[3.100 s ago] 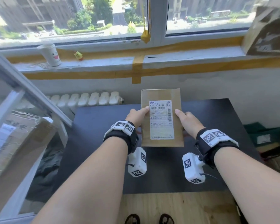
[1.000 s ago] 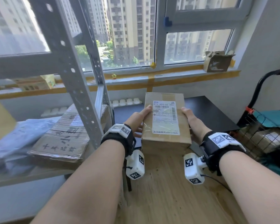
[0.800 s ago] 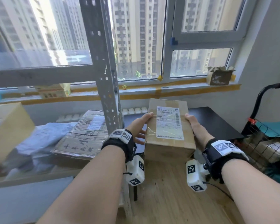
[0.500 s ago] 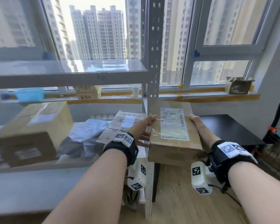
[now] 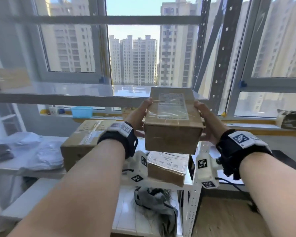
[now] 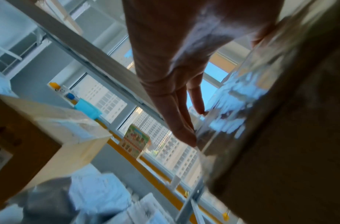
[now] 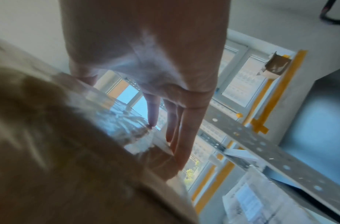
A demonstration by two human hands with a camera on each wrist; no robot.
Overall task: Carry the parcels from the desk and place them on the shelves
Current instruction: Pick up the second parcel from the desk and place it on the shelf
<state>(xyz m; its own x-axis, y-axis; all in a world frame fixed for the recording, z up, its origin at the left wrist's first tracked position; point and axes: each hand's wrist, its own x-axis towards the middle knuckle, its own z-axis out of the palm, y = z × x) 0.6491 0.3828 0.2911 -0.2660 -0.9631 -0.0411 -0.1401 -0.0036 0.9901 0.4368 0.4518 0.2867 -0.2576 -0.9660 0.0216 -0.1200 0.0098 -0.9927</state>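
You hold the parcel (image 5: 173, 120) in mid-air at centre frame of the head view, between both hands, its far edge level with the glossy upper shelf board (image 5: 58, 93). It is a rectangular brown cardboard box, sealed with shiny clear tape, with a white printed label on top; the label text is too blurred to read.

Your left hand (image 5: 140, 115) presses flat against the left face, thumb on the top edge; in the left wrist view its fingers (image 6: 177, 112) lie straight along the card. Your right hand (image 5: 205, 122) mirrors this on the right face, fingers (image 7: 182, 133) extended.

Below, at lower centre, a flat corrugated carton (image 5: 167, 168) lies on the white middle shelf, partly hidden by the parcel and wrist cameras. A larger taped box (image 5: 82, 141) sits at centre left, cut off by your left forearm. Crumpled grey plastic mailers (image 5: 41, 154) lie further left. A perforated dark metal upright (image 5: 224, 48) rises at upper right.
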